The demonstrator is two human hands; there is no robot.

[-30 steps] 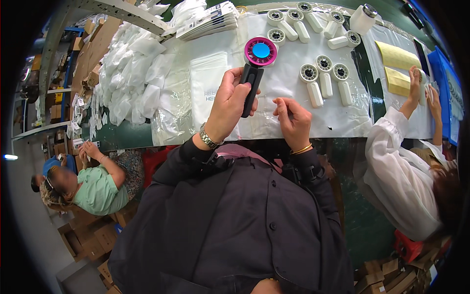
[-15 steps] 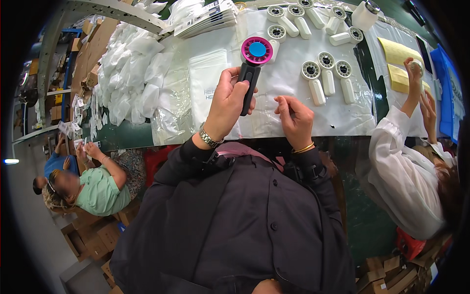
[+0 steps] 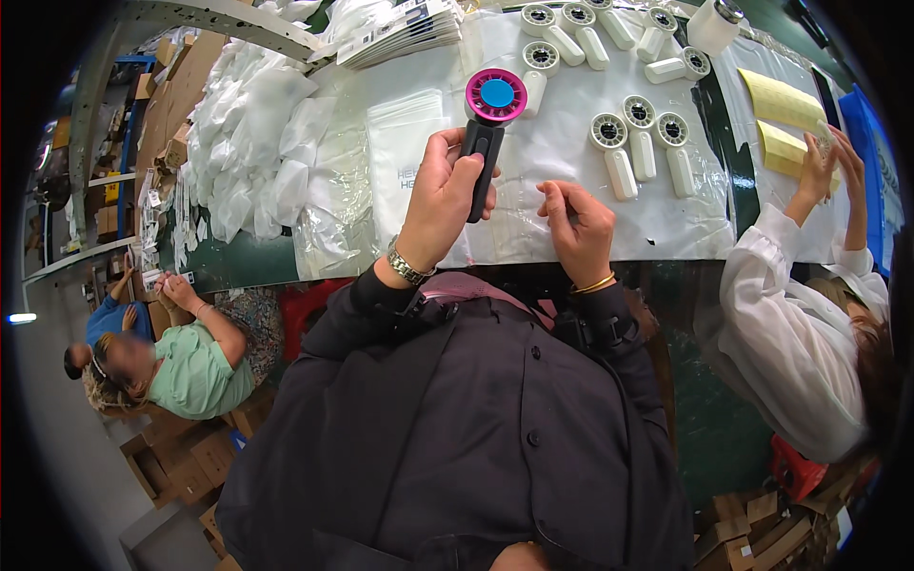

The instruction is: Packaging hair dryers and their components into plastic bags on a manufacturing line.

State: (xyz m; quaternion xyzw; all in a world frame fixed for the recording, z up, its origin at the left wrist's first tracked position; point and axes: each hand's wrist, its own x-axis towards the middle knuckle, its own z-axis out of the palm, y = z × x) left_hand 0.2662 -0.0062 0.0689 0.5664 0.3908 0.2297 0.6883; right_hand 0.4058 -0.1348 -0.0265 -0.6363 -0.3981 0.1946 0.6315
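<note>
My left hand (image 3: 441, 203) is closed round the black handle of a handheld fan (image 3: 483, 145), thumb lying along the handle's front. The fan's round head has a magenta slotted ring with a blue disc in its middle, and it tilts up and away from me. To the right, my right hand (image 3: 577, 228) hovers apart from the fan near the table's front edge. Its fingers are curled in, thumb close to the index finger; whether anything is between them is hidden. White handheld fans (image 3: 621, 171) lie nearby on the sheet-covered table (image 3: 533, 233).
Flat white bags (image 3: 405, 157) lie left of the fan, beside a heap of white plastic-wrapped items (image 3: 252, 143). Printed sheets (image 3: 405, 36) are stacked behind. At right are a white bottle (image 3: 712, 29), yellow sheets (image 3: 783, 100) and a blue tray (image 3: 871, 157). Co-workers sit on both sides.
The fan in my left hand has shifted slightly left and up. My right hand has moved a little up. At right, the co-worker's two hands have come closer together.
</note>
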